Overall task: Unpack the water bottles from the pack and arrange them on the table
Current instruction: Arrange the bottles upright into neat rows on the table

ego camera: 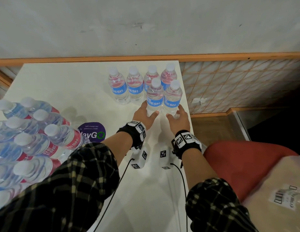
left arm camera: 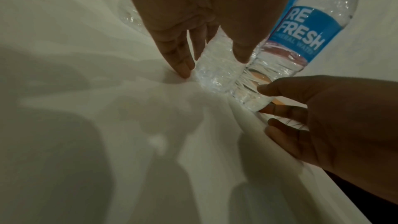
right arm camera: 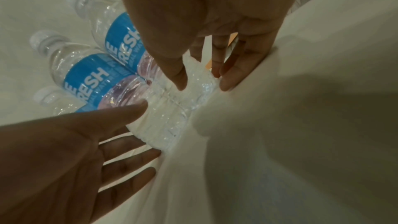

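Note:
Two clear water bottles with blue labels stand side by side near the right edge of the white table (ego camera: 70, 84). My left hand (ego camera: 150, 108) cups the base of the left front bottle (ego camera: 155, 97), thumb and straight fingers on either side (left arm camera: 213, 64). My right hand (ego camera: 174, 112) flanks the base of the right front bottle (ego camera: 172, 99) the same way (right arm camera: 203, 83). Behind them stands a row of several bottles (ego camera: 134, 84). The shrink-wrapped pack (ego camera: 28, 139) with several bottles lies at the left.
The table's right edge (ego camera: 187, 104) runs just beside the right bottle. A purple sticker (ego camera: 94, 131) lies on the table near the pack. A red seat (ego camera: 246, 164) and a brown wrapped parcel (ego camera: 276, 198) are at the lower right. A wall backs the table.

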The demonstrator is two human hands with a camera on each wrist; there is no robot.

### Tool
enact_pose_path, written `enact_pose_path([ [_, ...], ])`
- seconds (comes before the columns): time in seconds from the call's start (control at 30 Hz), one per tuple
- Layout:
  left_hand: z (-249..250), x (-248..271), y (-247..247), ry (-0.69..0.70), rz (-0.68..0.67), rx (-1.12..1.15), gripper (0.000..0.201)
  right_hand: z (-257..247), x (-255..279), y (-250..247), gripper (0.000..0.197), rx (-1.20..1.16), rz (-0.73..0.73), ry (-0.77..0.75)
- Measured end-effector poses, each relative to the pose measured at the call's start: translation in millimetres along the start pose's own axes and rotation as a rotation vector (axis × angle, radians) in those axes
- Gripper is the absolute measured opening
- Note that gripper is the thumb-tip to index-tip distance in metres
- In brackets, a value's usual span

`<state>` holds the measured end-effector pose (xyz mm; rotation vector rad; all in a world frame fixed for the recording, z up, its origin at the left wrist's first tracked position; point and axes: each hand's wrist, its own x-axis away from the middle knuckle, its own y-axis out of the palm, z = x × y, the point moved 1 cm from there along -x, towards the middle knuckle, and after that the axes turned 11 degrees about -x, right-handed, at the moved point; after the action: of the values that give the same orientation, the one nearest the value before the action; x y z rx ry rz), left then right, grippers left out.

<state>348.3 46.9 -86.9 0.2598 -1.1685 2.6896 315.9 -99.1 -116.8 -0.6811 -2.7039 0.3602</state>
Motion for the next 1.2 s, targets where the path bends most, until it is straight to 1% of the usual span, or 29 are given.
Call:
enact_pose_path([
  [0.17, -2, -2, -1, -0.032, 0.007, 0.021, 0.064, -2, -1, 1, 0.062, -0.033, 0.026, 0.034],
  [0.43, -4, -4, -5, -0.030, 0.000, 0.001, 0.058, -5, -1, 2, 0.062, 0.024, 0.030, 0.066],
  [0.77, 1, -2, -8, -0.022, -0.004, -0.038, 0.057, -7, -6, 5, 0.063, 0.052, 0.007, 0.081],
  [0.97, 2, -4, -10, -0.042, -0.013, -0.045, 0.057, -7, -4, 4, 0.063, 0.041, -0.005, 0.084],
  [1.07, 0, -5, -10, -0.050, -0.041, -0.075, 0.061, -9, -1, 0, 0.068, 0.036, -0.012, 0.073],
  [1.2, -6, 1, -14, -0.130, -0.137, -0.198, 0.073, -6, 11, -2, 0.075, 0.030, -0.021, 0.088],
])
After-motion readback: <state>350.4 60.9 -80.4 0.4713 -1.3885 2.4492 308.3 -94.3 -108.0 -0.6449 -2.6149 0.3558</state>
